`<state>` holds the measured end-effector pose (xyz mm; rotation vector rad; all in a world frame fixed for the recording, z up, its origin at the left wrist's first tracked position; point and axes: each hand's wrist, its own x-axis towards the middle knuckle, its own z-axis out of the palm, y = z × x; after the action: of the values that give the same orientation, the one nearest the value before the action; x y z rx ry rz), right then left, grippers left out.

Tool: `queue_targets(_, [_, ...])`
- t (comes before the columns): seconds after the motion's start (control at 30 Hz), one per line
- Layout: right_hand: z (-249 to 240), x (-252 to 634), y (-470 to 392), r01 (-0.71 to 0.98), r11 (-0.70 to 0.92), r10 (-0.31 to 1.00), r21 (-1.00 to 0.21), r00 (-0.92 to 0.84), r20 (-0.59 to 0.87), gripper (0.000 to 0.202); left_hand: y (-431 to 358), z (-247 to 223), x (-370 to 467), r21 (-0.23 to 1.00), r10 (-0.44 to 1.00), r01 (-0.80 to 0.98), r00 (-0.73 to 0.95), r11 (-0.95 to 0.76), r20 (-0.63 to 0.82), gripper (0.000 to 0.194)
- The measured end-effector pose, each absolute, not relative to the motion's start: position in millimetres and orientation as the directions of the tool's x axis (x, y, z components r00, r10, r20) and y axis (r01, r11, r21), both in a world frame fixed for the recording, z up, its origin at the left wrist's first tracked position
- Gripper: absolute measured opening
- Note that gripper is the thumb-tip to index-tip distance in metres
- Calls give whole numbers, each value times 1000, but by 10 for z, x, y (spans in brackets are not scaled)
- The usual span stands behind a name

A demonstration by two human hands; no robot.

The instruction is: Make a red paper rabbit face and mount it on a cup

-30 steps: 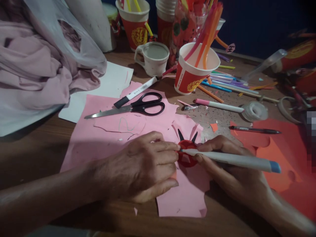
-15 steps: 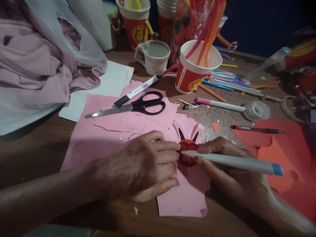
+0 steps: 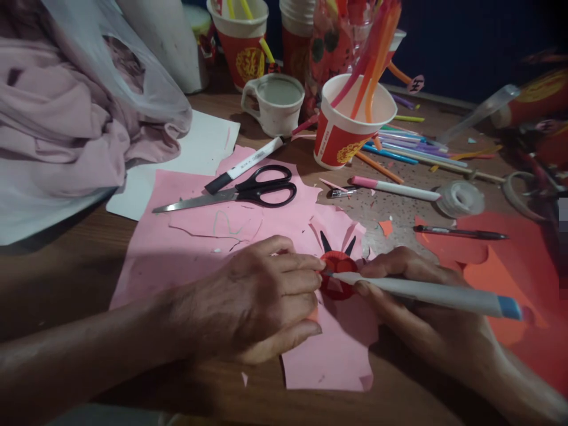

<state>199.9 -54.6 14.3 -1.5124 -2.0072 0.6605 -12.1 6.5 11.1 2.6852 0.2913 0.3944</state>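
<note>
A round red paper cutout with two black horn-like points lies over pink paper. My left hand is closed, its fingers bent together and the fingertips pressing the cutout's left edge. A bit of orange shows under those fingers. In my right hand is a white marker pen with a blue end, pinched between thumb and fingers. Its tip touches the face of the cutout beside my left fingertips. Black-handled scissors and a black-and-white marker rest on the pink paper above my left hand.
A red paper cup with colored straws stands behind, near a white mug. A pink-capped marker, a tape roll, a black pen and red paper lie right. A plastic bag holds pink cloth at left.
The marker in my right hand has shifted slightly to the right, its tip moving a little across the cutout. My left hand stays in place.
</note>
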Motion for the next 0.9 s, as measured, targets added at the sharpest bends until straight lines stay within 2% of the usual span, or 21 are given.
queue_targets(0.23, [138, 2017, -553, 685, 260, 962, -680, -244, 121, 8, 64, 116, -121, 441, 267, 148, 938, -885, 222, 25])
queue_targets(0.37, [141, 2032, -540, 685, 238, 971, -688, -190, 147, 9, 61, 116, -126, 446, 250, 136, 946, -885, 208, 28])
queue_targets(0.9, [129, 2040, -535, 678, 234, 972, -697, -183, 147, 8, 74, 107, -126, 476, 257, 128, 942, -870, 217, 24])
